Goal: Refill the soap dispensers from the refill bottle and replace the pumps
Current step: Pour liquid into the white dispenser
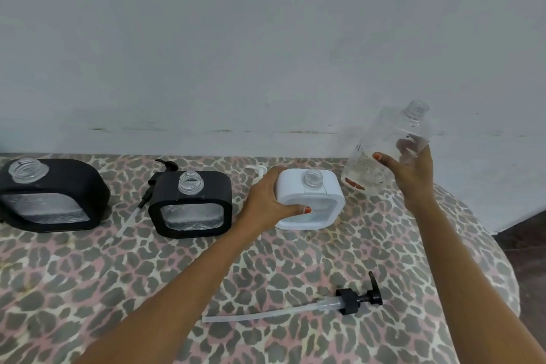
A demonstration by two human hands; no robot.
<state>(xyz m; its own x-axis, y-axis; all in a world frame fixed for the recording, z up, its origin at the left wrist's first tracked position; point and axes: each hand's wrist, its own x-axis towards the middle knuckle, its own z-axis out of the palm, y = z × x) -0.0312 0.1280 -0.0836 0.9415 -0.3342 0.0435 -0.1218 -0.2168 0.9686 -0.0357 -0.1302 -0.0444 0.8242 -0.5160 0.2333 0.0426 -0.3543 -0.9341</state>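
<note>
Three square soap dispensers stand uncapped on a leopard-print cloth (pixel 147 275): a black dispenser (pixel 50 195) at far left, a second black dispenser (pixel 192 207) in the middle, and a white dispenser (pixel 313 201) to the right. My left hand (pixel 269 201) grips the white dispenser's left side. My right hand (pixel 410 174) holds a clear, nearly empty refill bottle (pixel 393 145), tilted with its open neck up and to the right. A black pump (pixel 354 298) with a long tube lies in front.
Another black pump (pixel 153 186) lies between the two black dispensers. A white pump (pixel 258 171) is partly hidden behind my left hand. A pale wall (pixel 266 53) rises right behind the surface. The cloth's edge drops off at the right to dark floor (pixel 526 239).
</note>
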